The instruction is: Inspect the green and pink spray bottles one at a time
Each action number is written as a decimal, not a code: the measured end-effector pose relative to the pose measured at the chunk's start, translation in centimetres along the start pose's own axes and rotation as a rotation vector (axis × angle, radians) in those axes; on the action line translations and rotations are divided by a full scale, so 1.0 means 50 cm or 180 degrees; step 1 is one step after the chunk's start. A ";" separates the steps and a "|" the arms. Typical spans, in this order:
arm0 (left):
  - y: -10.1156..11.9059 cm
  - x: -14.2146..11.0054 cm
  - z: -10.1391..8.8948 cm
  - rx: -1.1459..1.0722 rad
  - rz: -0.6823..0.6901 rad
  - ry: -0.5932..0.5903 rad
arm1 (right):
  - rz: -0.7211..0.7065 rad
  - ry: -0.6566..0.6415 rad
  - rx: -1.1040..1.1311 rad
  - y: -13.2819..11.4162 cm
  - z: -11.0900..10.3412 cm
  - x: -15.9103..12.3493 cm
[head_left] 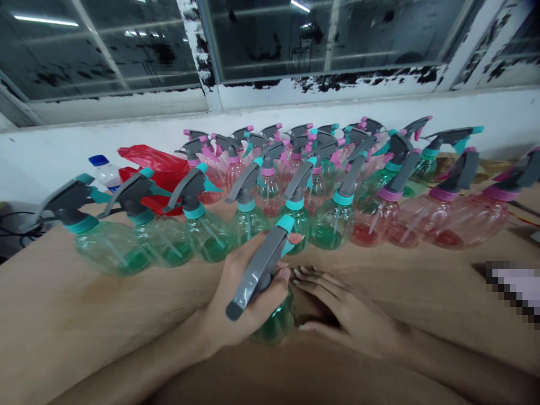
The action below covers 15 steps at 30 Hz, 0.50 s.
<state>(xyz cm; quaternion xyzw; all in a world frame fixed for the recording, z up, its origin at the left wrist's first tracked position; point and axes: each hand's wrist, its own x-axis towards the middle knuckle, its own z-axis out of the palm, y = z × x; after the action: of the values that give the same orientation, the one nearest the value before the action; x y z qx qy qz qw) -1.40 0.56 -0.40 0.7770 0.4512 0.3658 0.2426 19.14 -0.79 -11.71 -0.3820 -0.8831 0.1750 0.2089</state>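
Left hand (253,292), closed around a green bottle (276,320); right hand (337,304), loosely open, empty, just beside it; beyond both, rows of spray bottles (331,228) on table (139,320).

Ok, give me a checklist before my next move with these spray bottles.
1. Left hand holding the green spray bottle: ok, fingers below the sprayer head.
2. Right hand clear of it: cannot tell, fingertips very near.
3. Its collar tight: cannot tell, hidden by the hand.
4. Front-row bottles standing: ok.
5. Front row all one colour: not ok, green and pink.
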 end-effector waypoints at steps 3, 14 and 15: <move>-0.002 0.001 0.000 -0.0280 0.0128 -0.0091 | -0.0005 -0.0015 -0.0009 -0.001 -0.001 0.000; 0.001 0.001 -0.002 -0.0327 0.0014 -0.0105 | 0.0015 -0.0070 0.0044 0.001 -0.002 0.001; 0.001 0.000 -0.001 -0.0336 0.0013 -0.0092 | 0.0016 -0.0064 0.0047 0.001 -0.001 0.000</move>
<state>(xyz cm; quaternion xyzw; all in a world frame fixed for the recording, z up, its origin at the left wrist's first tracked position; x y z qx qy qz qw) -1.42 0.57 -0.33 0.7692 0.4262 0.3783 0.2890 19.20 -0.74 -11.67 -0.3809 -0.8828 0.1860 0.2023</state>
